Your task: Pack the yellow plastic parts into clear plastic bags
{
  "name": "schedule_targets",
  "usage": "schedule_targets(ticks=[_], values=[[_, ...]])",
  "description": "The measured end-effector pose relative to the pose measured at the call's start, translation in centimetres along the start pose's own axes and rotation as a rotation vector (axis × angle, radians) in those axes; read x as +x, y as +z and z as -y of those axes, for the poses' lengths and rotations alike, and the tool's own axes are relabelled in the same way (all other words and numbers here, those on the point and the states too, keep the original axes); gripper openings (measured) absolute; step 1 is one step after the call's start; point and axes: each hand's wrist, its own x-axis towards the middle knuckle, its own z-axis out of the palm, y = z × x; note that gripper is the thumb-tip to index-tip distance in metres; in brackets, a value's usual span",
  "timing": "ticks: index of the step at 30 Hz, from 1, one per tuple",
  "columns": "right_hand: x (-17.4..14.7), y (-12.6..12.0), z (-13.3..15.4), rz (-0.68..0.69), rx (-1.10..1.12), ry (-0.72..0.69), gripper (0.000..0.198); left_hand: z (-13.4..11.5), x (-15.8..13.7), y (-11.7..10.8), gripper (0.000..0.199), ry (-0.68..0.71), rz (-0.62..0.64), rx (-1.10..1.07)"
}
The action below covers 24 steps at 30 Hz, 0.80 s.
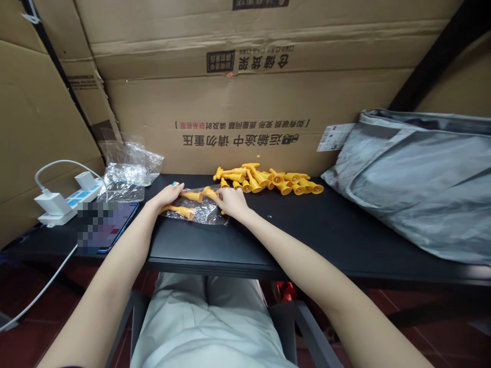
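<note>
A flat bag of clear, shiny plastic [209, 213] lies on the black table [245, 250], its long side running left to right between the two hands. Small yellow plastic pieces, thin at one end and wide like a cup at the other, show at the bag. The left hand [170, 196] is at the bag's left end; its fingers are mostly hidden, so I cannot tell how tight they are. The right hand [233, 202] has bent fingers closed on the thin end of one slanted yellow piece [210, 193]; I cannot tell if plastic is in between. That piece points up and left, away from the hand, wide end first. Two more yellow pieces [186, 211] lie mostly sideways, thin ends toward the left hand. A heap of matching yellow pieces [284, 187] sits behind and to the right, nearer to the right hand, with many cup ends facing the person. Over on the left are loose clear wrappers [128, 176] and a phone [120, 227].
</note>
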Motion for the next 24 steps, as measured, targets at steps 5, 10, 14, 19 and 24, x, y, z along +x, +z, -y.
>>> schedule_targets(ticks=[5, 10, 14, 19, 24], values=[[0.1, 0.0, 0.0, 0.034, 0.0, -0.028, 0.026, 0.0, 0.1, 0.1, 0.062, 0.037, 0.04, 0.077], [0.1, 0.3, -0.3, 0.047, 0.016, -0.036, 0.017, -0.6, 0.0, 0.6, 0.058, -0.048, 0.04, 0.272], [0.4, 1.0, -0.5, 0.045, 0.082, -0.015, 0.02, -1.5, -0.5, 1.1, 0.065, -0.112, 0.031, 0.267], [0.6, 0.9, -0.7, 0.039, 0.137, -0.061, 0.025, -1.7, -0.5, 1.4, 0.064, -0.09, 0.016, 0.183], [-0.3, -1.1, -0.6, 0.05, -0.073, 0.075, 0.031, -0.8, 0.2, 1.8, 0.067, -0.104, -0.078, 0.104]])
